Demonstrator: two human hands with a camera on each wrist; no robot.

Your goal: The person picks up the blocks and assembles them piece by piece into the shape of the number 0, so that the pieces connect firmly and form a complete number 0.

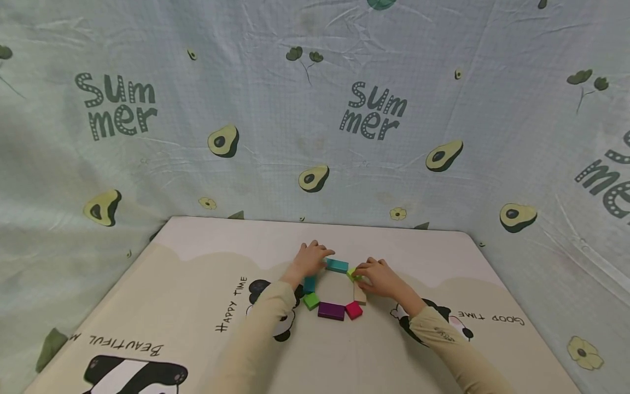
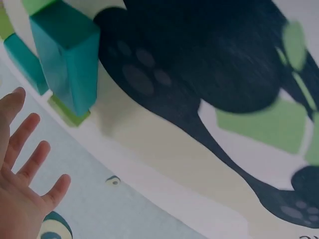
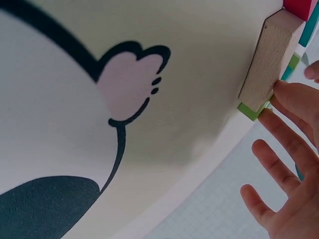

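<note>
Several coloured blocks form a ring on the table. My left hand is at its back left corner, between the back teal block and the left teal block. Its fingers are spread apart in the left wrist view, beside the teal blocks, with nothing held. At the back right corner, my right hand pinches a light green block between thumb and index finger. That block meets the end of a plain wooden block. The other right fingers are spread away from the blocks.
Along the ring's front are a green block, a purple block and a red block. The pale table carries panda prints and lettering. Behind it hangs a cloth printed with avocados.
</note>
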